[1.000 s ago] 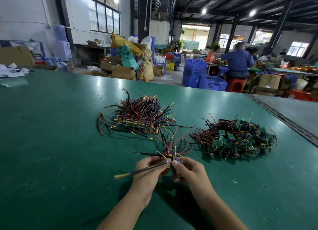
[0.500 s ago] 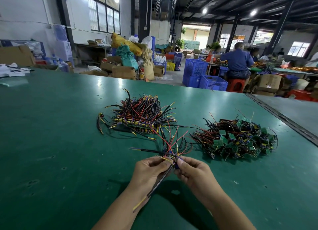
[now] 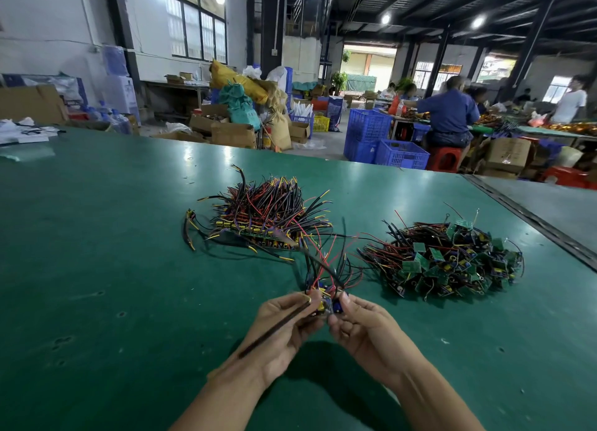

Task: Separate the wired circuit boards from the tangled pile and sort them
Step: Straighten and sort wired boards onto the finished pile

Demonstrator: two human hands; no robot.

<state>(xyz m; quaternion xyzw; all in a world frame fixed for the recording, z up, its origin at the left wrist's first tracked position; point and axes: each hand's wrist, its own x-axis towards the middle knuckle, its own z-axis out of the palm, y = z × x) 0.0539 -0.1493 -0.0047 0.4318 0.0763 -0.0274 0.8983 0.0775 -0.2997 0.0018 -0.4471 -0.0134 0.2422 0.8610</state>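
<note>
Left of the bench (image 3: 97, 269) centre: the sorted heap (image 3: 258, 217), boards in rows, leads fanned toward the far edge; this much is done. Near edge: my left grip (image 3: 281, 340) pinches a wired circuit board (image 3: 324, 303), whose long dark lead (image 3: 274, 329) slants across my wrist; my right grip (image 3: 371, 330) pinches the same cluster. Right: the tangled pile (image 3: 452, 262), large, so I judge the sorting about half finished. A second ago that lead pointed toward the left edge.

A tangled pile (image 3: 452, 262) of green boards and red-black wires is lying at 2 o'clock. A neater bundle (image 3: 265, 219), its boards lined in a row, is resting at 11. One small board (image 3: 325, 301) is being held at 6, its wires trailing toward 12.
</note>
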